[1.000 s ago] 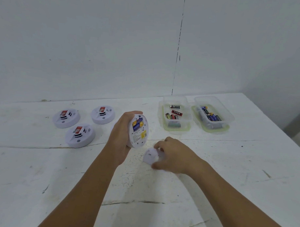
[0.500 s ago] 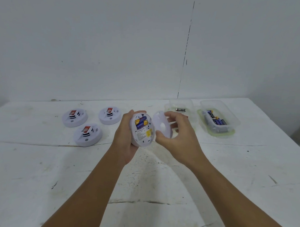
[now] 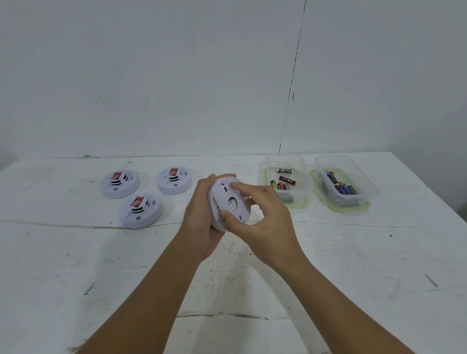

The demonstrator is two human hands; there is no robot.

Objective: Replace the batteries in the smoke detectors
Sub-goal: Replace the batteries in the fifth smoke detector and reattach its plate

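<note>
My left hand (image 3: 202,218) grips a white round smoke detector (image 3: 217,218) from behind, holding it on edge above the table. My right hand (image 3: 262,223) holds the white back cover (image 3: 230,202) against the detector's rear, thumb and fingers curled round its rim. The cover hides the battery bay. Three more white detectors lie face up at the left: one at the far left (image 3: 119,183), one behind (image 3: 174,180) and one nearer (image 3: 140,210).
Two clear plastic tubs stand at the back right of the white table (image 3: 65,263): the left tub (image 3: 286,162) holds several red and black batteries, the right tub (image 3: 344,164) several blue ones. A white wall rises behind.
My right hand picked the back cover up off the table, brought it to the detector and now holds it over the battery bay. The batteries in the detector are no longer visible.
</note>
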